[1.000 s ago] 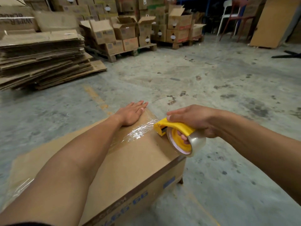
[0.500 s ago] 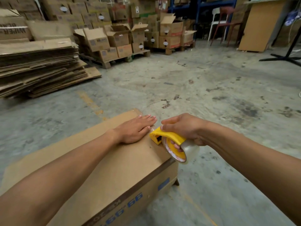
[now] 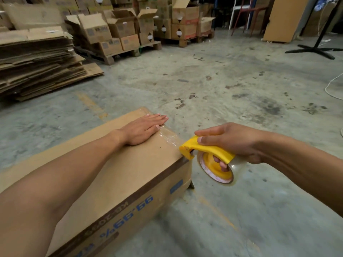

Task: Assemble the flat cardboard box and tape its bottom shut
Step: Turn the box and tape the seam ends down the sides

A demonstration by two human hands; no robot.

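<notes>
A brown cardboard box (image 3: 130, 175) with blue print on its side lies on the concrete floor, its flat face up. My left hand (image 3: 143, 128) rests palm down, fingers together, on the far end of that face. A strip of clear tape (image 3: 167, 139) runs from under that hand to the box's right edge. My right hand (image 3: 233, 140) grips a yellow tape dispenser (image 3: 209, 151) holding a clear tape roll (image 3: 219, 169). The dispenser's front end touches the box's upper right edge.
A tall stack of flat cardboard sheets (image 3: 37, 62) lies at the left. Pallets with open cartons (image 3: 122, 32) stand behind it. A black stand base (image 3: 313, 50), chairs (image 3: 246, 15) and a leaning brown board (image 3: 285, 19) are at the back right. A white cable (image 3: 332, 86) lies at the right.
My right hand has drawn the dispenser right, off the top face to the box's right edge, laying tape. My left hand stays flat on the box near its far end.
</notes>
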